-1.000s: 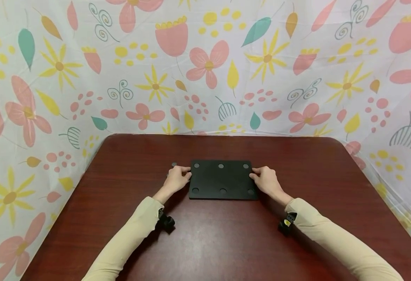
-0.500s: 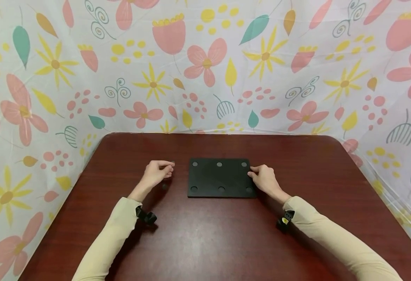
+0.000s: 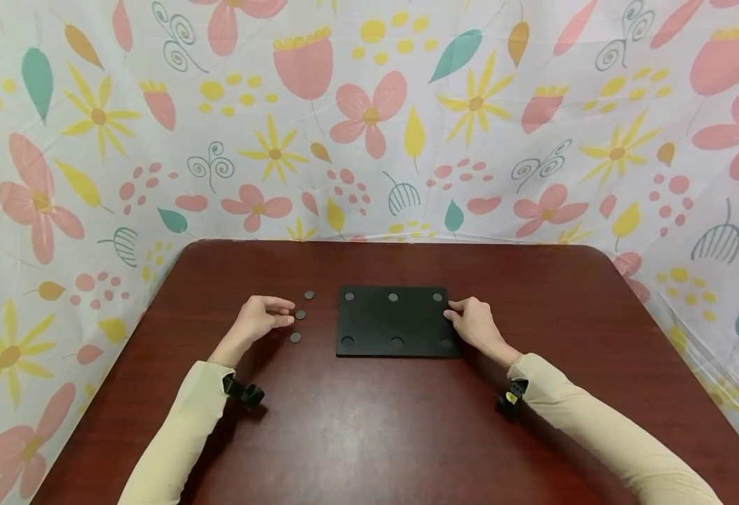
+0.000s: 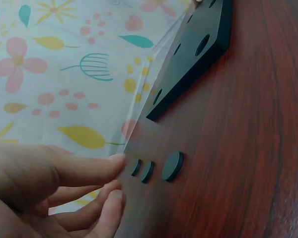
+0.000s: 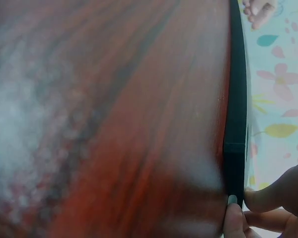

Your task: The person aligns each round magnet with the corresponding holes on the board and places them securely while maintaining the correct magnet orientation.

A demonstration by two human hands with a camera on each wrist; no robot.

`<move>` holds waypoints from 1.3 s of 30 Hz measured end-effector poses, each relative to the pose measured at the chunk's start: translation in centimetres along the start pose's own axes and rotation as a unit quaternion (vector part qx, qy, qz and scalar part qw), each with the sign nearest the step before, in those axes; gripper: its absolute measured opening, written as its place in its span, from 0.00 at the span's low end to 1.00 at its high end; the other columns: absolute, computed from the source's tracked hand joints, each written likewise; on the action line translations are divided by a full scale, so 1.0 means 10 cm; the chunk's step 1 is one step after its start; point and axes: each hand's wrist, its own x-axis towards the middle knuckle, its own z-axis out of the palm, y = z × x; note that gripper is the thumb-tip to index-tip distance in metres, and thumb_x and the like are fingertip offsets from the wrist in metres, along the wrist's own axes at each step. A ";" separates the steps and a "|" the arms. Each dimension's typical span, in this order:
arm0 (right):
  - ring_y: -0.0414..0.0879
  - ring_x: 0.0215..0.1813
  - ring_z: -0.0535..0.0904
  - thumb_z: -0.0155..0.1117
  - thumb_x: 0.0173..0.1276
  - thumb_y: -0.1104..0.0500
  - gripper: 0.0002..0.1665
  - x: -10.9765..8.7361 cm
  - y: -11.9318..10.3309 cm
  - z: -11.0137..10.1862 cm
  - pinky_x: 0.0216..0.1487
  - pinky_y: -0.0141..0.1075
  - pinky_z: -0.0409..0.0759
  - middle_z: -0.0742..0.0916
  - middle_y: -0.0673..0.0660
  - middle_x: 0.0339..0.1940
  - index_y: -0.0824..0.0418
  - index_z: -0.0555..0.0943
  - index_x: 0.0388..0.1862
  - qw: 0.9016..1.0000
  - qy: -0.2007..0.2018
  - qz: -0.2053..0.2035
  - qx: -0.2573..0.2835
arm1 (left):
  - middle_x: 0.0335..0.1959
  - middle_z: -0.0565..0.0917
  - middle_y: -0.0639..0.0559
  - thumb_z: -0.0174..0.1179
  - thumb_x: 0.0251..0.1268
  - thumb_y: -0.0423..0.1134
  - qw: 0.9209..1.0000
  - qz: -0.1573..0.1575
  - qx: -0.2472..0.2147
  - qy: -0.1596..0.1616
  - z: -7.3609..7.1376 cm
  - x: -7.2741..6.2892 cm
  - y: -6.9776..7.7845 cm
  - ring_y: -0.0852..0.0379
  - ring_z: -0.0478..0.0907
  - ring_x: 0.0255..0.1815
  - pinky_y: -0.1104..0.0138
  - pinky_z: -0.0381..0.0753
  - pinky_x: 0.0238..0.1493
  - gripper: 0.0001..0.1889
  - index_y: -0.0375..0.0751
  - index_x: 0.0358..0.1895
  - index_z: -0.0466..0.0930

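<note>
Flowered cloth backs a dark red surface [image 3: 369, 435]; on it, mid-way across, lies a black board [image 3: 395, 321] with six round holes; three small dark discs [image 3: 300, 315] sit just left of it. The right hand [image 3: 473, 324] pinches the board's right edge; the left hand [image 3: 259, 319], fingers loosely curled and holding nothing, hovers beside the discs; pinching one disc by its rim while the board is steadied looks best.

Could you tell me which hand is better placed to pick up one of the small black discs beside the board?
Probably the left hand: its fingers lie open right by the three discs. The right hand holds the black board at its far edge.
</note>
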 end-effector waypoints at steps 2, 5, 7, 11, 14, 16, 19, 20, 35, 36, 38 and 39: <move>0.41 0.10 0.60 0.59 0.71 0.63 0.21 0.00 0.00 0.00 0.17 0.31 0.62 0.81 0.72 0.57 0.73 0.77 0.59 1.000 0.001 -0.001 0.000 | 0.40 0.87 0.42 0.70 0.56 0.33 1.000 -0.010 0.012 -0.011 -0.01 -0.01 -0.02 0.47 0.80 0.49 0.68 0.78 0.39 0.15 0.35 0.48 0.86; 0.41 0.10 0.60 0.59 0.71 0.63 0.21 0.00 0.00 0.01 0.17 0.31 0.62 0.81 0.71 0.57 0.73 0.77 0.59 1.000 0.002 -0.001 0.001 | 0.38 0.87 0.44 0.72 0.52 0.32 0.999 -0.022 0.020 -0.034 -0.03 -0.03 -0.04 0.47 0.78 0.49 0.69 0.77 0.39 0.15 0.36 0.46 0.87; 0.40 0.11 0.61 0.59 0.70 0.63 0.21 0.00 0.00 0.00 0.17 0.31 0.62 0.81 0.71 0.56 0.73 0.78 0.59 1.000 0.003 -0.002 0.001 | 0.37 0.87 0.45 0.73 0.50 0.32 0.998 -0.028 0.022 -0.048 -0.04 -0.04 -0.05 0.49 0.79 0.47 0.69 0.78 0.38 0.15 0.37 0.45 0.88; 0.40 0.10 0.58 0.59 0.71 0.63 0.21 0.00 0.01 0.00 0.16 0.31 0.61 0.82 0.72 0.55 0.73 0.77 0.59 1.000 0.002 -0.004 0.003 | 0.37 0.87 0.47 0.74 0.49 0.31 0.997 -0.035 0.024 -0.065 -0.04 -0.06 -0.06 0.53 0.80 0.43 0.68 0.78 0.38 0.14 0.38 0.43 0.88; 0.40 0.10 0.56 0.59 0.71 0.62 0.21 0.00 0.02 0.00 0.16 0.31 0.59 0.83 0.72 0.53 0.73 0.77 0.59 1.000 0.001 -0.003 0.005 | 0.36 0.87 0.48 0.74 0.48 0.32 0.997 -0.034 0.030 -0.066 -0.03 -0.06 -0.07 0.55 0.79 0.41 0.68 0.78 0.38 0.14 0.38 0.42 0.89; 0.40 0.09 0.55 0.59 0.71 0.62 0.21 0.00 0.02 0.00 0.15 0.31 0.58 0.83 0.72 0.52 0.73 0.77 0.59 1.000 -0.001 -0.005 0.005 | 0.35 0.87 0.49 0.75 0.48 0.32 0.997 -0.031 0.036 -0.068 -0.02 -0.06 -0.08 0.56 0.79 0.39 0.68 0.78 0.37 0.14 0.38 0.42 0.89; 0.40 0.10 0.55 0.60 0.71 0.62 0.21 0.01 0.02 0.00 0.15 0.31 0.58 0.83 0.71 0.53 0.73 0.78 0.58 1.000 0.001 -0.006 0.006 | 0.34 0.87 0.49 0.75 0.46 0.32 0.996 -0.026 0.046 -0.068 0.00 -0.05 -0.09 0.58 0.80 0.37 0.68 0.79 0.37 0.15 0.39 0.41 0.89; 0.39 0.10 0.55 0.60 0.70 0.62 0.21 0.01 0.01 0.00 0.15 0.31 0.58 0.83 0.71 0.53 0.73 0.78 0.58 1.000 0.002 -0.006 0.005 | 0.34 0.87 0.49 0.76 0.46 0.31 0.996 -0.025 0.047 -0.067 0.00 -0.06 -0.09 0.58 0.80 0.36 0.68 0.79 0.36 0.15 0.39 0.41 0.89; 0.39 0.09 0.54 0.60 0.70 0.61 0.21 -0.01 0.00 -0.02 0.15 0.31 0.59 0.84 0.64 0.23 0.73 0.78 0.58 1.000 0.000 -0.006 0.009 | 0.32 0.86 0.51 0.78 0.42 0.36 0.995 -0.007 0.067 -0.069 0.03 -0.08 -0.09 0.58 0.78 0.35 0.68 0.78 0.34 0.13 0.42 0.36 0.90; 0.39 0.09 0.54 0.60 0.70 0.61 0.21 -0.01 0.00 -0.02 0.15 0.31 0.58 0.85 0.66 0.26 0.73 0.78 0.58 1.000 0.001 -0.007 0.008 | 0.32 0.86 0.51 0.78 0.42 0.36 0.995 -0.008 0.069 -0.069 0.03 -0.08 -0.09 0.58 0.78 0.35 0.69 0.77 0.34 0.13 0.42 0.35 0.90; 0.39 0.09 0.53 0.60 0.70 0.62 0.21 -0.01 0.00 -0.02 0.15 0.31 0.58 0.86 0.69 0.32 0.73 0.78 0.58 1.000 0.002 -0.008 0.008 | 0.32 0.85 0.51 0.78 0.42 0.36 0.995 -0.009 0.072 -0.069 0.03 -0.09 -0.08 0.58 0.78 0.35 0.69 0.77 0.34 0.13 0.43 0.35 0.90; 0.39 0.09 0.53 0.60 0.70 0.62 0.21 -0.01 0.00 -0.02 0.15 0.31 0.58 0.87 0.71 0.37 0.73 0.78 0.58 1.000 0.003 -0.009 0.007 | 0.33 0.86 0.51 0.78 0.41 0.35 0.995 -0.008 0.072 -0.070 0.03 -0.09 -0.07 0.58 0.78 0.35 0.69 0.78 0.34 0.13 0.43 0.35 0.90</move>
